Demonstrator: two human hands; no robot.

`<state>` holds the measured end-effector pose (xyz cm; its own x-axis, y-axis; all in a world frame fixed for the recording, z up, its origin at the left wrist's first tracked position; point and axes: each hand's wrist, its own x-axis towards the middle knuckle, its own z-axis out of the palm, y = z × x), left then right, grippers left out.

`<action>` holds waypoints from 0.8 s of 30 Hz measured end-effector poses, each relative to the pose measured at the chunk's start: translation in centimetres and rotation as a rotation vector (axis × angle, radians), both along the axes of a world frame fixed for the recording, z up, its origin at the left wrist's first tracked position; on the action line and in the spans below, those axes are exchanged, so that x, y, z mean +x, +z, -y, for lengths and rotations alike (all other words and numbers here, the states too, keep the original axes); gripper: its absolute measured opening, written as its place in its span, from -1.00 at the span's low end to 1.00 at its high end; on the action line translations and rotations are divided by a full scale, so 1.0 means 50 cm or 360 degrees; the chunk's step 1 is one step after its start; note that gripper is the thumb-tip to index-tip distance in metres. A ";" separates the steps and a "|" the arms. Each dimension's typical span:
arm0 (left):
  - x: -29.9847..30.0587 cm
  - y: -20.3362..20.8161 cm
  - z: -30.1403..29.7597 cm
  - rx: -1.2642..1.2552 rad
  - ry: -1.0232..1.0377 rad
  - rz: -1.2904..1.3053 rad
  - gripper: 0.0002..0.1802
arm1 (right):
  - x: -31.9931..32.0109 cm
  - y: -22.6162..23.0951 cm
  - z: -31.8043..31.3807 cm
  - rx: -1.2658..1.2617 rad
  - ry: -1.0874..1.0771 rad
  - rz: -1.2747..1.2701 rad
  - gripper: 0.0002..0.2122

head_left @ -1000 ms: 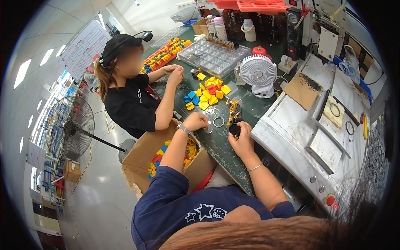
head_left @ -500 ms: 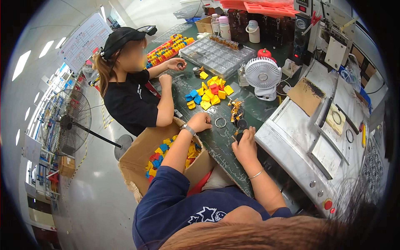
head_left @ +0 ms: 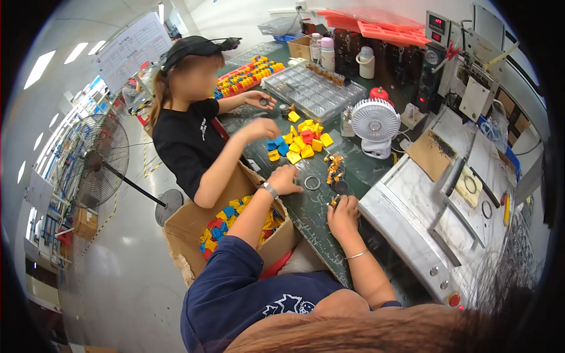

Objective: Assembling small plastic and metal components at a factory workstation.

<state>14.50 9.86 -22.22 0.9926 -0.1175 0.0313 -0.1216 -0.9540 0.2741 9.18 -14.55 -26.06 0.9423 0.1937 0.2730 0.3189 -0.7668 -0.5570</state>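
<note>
My left hand (head_left: pixel 285 179), with a watch on its wrist, is over the table's near edge, left of a thin metal ring (head_left: pixel 312 183). Its fingers are curled together; a small dark thing seems to show at the tips, too blurred to name. In my right hand (head_left: pixel 344 218) is a small black and copper-coloured part (head_left: pixel 335 202), pinched at the fingertips and partly hidden. Just beyond it lie a black round piece (head_left: pixel 341 187) and a cluster of copper-coloured parts (head_left: pixel 335 167). Farther off is a pile of yellow, red and blue plastic pieces (head_left: pixel 307 151).
A co-worker (head_left: pixel 188 135) at the left holds a small dark round part; their other hand (head_left: pixel 263 129) hovers near the pile. A cardboard box (head_left: pixel 182 232) of coloured pieces stands below my left arm. A clear compartment tray (head_left: pixel 318 88), white fan (head_left: pixel 376 125) and metal machine (head_left: pixel 412 206) surround the table.
The co-worker's nearer hand has lifted and reached toward the coloured pile. My right hand has turned the part, so copper colour now shows. My left fingers have extended toward the ring. The view has shifted slightly.
</note>
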 end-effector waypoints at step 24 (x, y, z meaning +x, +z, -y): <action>-0.006 0.010 0.215 -0.1517 -0.0429 -0.0294 -0.79 | -0.005 0.026 0.001 -0.0094 0.0141 0.0282 -0.72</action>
<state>14.18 -0.89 -21.74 0.9355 -0.3449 0.0772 -0.1791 -0.2742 0.9448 8.94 -14.57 -24.75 0.8591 0.2944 0.4185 0.4757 -0.7609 -0.4413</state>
